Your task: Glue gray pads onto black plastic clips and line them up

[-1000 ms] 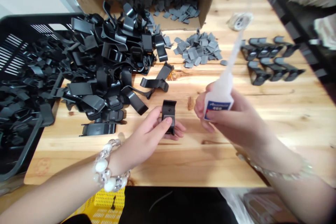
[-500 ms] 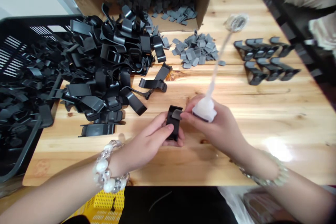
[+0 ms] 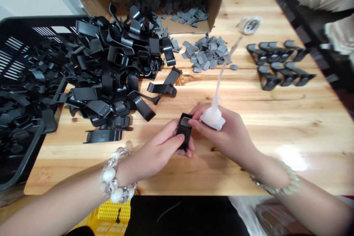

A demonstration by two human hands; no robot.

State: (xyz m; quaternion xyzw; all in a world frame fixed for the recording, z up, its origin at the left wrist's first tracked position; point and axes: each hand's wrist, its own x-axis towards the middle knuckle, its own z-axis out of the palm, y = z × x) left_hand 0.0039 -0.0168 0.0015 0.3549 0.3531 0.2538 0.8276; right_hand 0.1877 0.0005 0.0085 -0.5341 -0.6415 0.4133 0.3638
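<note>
My left hand (image 3: 163, 143) grips a black curved plastic clip (image 3: 184, 134), its thumb lying on the flat face. At the clip's far end a grey pad (image 3: 186, 121) lies on that face. My right hand (image 3: 221, 125) is closed around a small white bottle with a long thin nozzle (image 3: 213, 117) pointing up and away. Its thumb and fingertip touch the pad's right edge. Further off lies a pile of grey pads (image 3: 208, 53). Left of it is a heap of black clips (image 3: 118, 59), with a few loose ones nearer my hands.
A black slatted basket (image 3: 16, 66) full of clips stands at the left. Behind the pads is an open cardboard box (image 3: 218, 3) with more pads. Rows of clips (image 3: 279, 62) and a clear tape roll (image 3: 250, 25) lie at the right of the wooden table (image 3: 290, 118).
The grey pad, tilted at the clip's end before, now lies flat on it. The bottle's nozzle has swung slightly left with my right hand, and the clip has shifted a little right and down.
</note>
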